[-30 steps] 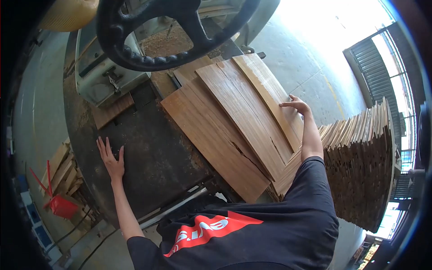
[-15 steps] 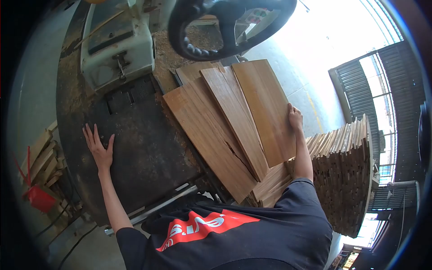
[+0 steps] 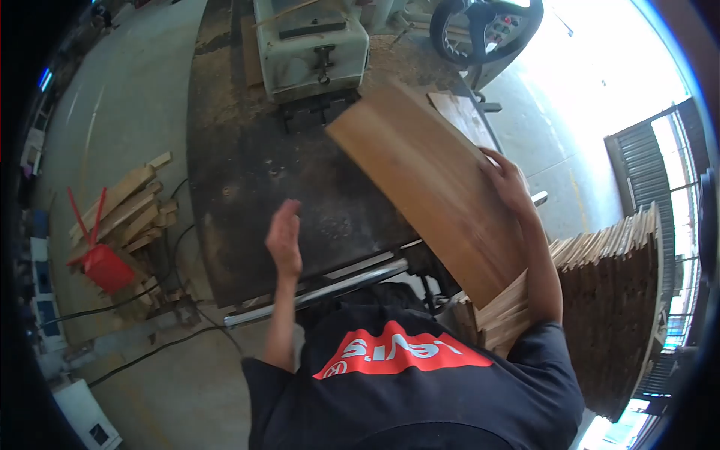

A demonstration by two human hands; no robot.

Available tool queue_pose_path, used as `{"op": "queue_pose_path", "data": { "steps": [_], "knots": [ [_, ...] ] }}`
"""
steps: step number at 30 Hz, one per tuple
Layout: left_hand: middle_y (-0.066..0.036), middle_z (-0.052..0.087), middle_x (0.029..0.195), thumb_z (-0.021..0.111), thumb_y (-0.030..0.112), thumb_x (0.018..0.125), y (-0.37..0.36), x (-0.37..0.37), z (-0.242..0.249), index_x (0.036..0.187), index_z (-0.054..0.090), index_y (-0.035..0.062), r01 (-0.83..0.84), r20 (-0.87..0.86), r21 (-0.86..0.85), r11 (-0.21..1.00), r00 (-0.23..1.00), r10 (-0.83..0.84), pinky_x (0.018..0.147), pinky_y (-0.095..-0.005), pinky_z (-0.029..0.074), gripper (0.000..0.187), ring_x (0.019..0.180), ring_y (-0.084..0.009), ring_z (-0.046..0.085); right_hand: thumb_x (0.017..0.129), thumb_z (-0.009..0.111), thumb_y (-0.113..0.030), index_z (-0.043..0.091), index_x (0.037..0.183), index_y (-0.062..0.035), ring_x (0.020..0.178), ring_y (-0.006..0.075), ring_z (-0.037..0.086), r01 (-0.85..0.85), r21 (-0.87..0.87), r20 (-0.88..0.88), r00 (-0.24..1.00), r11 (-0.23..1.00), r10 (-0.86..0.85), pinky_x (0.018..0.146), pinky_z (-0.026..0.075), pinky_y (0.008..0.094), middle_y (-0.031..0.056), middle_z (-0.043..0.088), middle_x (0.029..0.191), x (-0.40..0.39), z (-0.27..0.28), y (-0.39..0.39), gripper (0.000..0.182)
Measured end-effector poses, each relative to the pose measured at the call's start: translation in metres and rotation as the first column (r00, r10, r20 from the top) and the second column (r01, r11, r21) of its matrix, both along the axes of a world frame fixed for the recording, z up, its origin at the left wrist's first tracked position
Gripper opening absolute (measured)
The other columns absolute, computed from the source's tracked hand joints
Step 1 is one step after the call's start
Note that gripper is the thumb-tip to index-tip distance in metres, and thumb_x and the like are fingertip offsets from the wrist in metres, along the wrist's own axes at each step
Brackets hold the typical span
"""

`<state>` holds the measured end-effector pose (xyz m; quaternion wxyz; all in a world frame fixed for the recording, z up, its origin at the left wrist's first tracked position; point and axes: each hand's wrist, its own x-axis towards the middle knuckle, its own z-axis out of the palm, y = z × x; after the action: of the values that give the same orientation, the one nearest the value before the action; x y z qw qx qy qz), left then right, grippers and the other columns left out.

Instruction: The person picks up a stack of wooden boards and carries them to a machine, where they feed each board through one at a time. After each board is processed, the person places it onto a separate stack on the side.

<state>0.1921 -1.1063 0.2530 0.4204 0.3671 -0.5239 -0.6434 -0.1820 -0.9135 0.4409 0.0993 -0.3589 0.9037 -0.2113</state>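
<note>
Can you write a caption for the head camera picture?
Right hand tilts a wooden board over a dark machine table; left hand open.

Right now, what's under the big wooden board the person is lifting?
Under the board, held by the right hand, more thin boards poke out near the body. The dark machine table continues beneath; the rest is covered.

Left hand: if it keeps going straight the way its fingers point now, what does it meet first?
Probably the dark machine table. The open left hand points up the picture over it; the lifted wood board lies off to its right. Depth is unclear.
</note>
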Motion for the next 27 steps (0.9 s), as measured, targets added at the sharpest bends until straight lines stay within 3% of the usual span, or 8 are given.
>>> {"op": "queue_pose_path", "data": {
  "steps": [5,9,11,15,18,22,24,27],
  "knots": [
    [-0.025,0.031,0.163,0.032,0.079,0.097,0.031,0.050,0.018,0.157,0.033,-0.0029,0.465,-0.647,0.412,0.784,0.755,-0.108,0.119,-0.0572,0.031,0.102,0.151,-0.0396,0.031,0.099,0.062,-0.035,0.070,0.133,-0.0256,0.106,0.0337,0.070,-0.373,-0.116,-0.095,0.927,0.921,0.363,0.088,0.055,0.0440,0.0155,0.075,0.113,0.112,0.035,-0.068,0.036],
    [-0.023,0.009,0.170,0.026,0.085,0.093,0.017,0.107,0.050,0.160,0.022,-0.0023,0.461,-0.866,0.044,0.886,0.461,-0.196,0.125,-0.0631,0.012,0.110,0.156,-0.0436,0.011,0.094,0.068,-0.034,0.072,0.124,-0.0204,0.092,0.0279,0.072,-0.625,-0.183,-0.327,0.767,0.759,0.553,0.072,0.056,0.0432,0.0063,0.074,0.094,0.176,0.052,-0.098,0.032],
    [-0.022,0.002,0.171,0.024,0.084,0.094,0.023,0.130,0.095,0.161,0.020,-0.0007,0.022,-0.781,0.515,0.857,0.425,0.458,0.124,-0.0659,-0.004,0.108,0.157,-0.0438,-0.002,0.091,0.074,-0.027,0.071,0.115,-0.0141,0.085,0.0228,0.071,-0.883,-0.321,-0.586,0.470,0.343,0.660,0.070,0.055,0.0389,0.0031,0.071,0.093,0.190,0.041,-0.112,0.027],
    [-0.021,-0.005,0.172,0.038,0.077,0.096,0.045,0.170,0.091,0.159,0.029,0.0033,0.180,-0.962,0.274,0.945,0.043,0.271,0.125,-0.0647,-0.002,0.098,0.157,-0.0432,-0.004,0.086,0.076,-0.018,0.066,0.108,-0.0100,0.100,0.0225,0.071,-0.928,-0.312,-0.658,0.366,0.205,0.658,0.079,0.058,0.0373,0.0034,0.072,0.107,0.191,-0.010,-0.124,0.025],
    [-0.019,0.004,0.172,0.042,0.070,0.100,0.067,0.171,0.100,0.158,0.037,0.0094,0.416,-0.840,-0.060,0.907,0.470,-0.271,0.125,-0.0615,0.014,0.085,0.158,-0.0399,0.007,0.084,0.077,-0.016,0.067,0.108,-0.0102,0.104,0.0222,0.072,-0.882,-0.373,-0.610,0.467,0.288,0.640,0.082,0.059,0.0370,0.0033,0.074,0.114,0.178,-0.078,-0.122,0.026],
    [-0.019,0.026,0.168,0.041,0.064,0.103,0.101,0.160,0.050,0.166,0.016,0.0094,0.281,-0.838,0.274,0.920,0.538,0.085,0.125,-0.0544,0.019,0.087,0.153,-0.0360,0.029,0.082,0.079,-0.016,0.070,0.104,-0.0097,0.104,0.0222,0.072,-0.799,-0.475,-0.504,0.591,0.369,0.630,0.082,0.059,0.0373,0.0025,0.074,0.118,0.157,-0.137,-0.110,0.024],
    [-0.016,0.028,0.167,0.049,0.043,0.105,0.108,0.154,0.026,0.166,0.015,0.0116,0.130,-0.442,0.221,0.967,0.897,-0.019,0.124,-0.0483,0.027,0.077,0.151,-0.0313,0.033,0.084,0.077,-0.021,0.071,0.098,-0.0090,0.105,0.0242,0.071,-0.641,-0.420,-0.344,0.768,0.642,0.541,0.084,0.058,0.0386,0.0048,0.074,0.113,0.148,-0.162,-0.099,0.019],
    [-0.012,0.032,0.165,0.051,0.037,0.106,0.128,0.128,0.027,0.166,0.016,0.0140,0.169,-0.290,0.260,0.951,0.953,-0.090,0.121,-0.0449,0.032,0.073,0.147,-0.0275,0.039,0.086,0.076,-0.020,0.073,0.101,-0.0092,0.102,0.0280,0.071,-0.433,-0.463,-0.238,0.901,0.774,0.362,0.085,0.057,0.0415,0.0064,0.074,0.113,0.150,-0.181,-0.075,0.019]
  ]
}}
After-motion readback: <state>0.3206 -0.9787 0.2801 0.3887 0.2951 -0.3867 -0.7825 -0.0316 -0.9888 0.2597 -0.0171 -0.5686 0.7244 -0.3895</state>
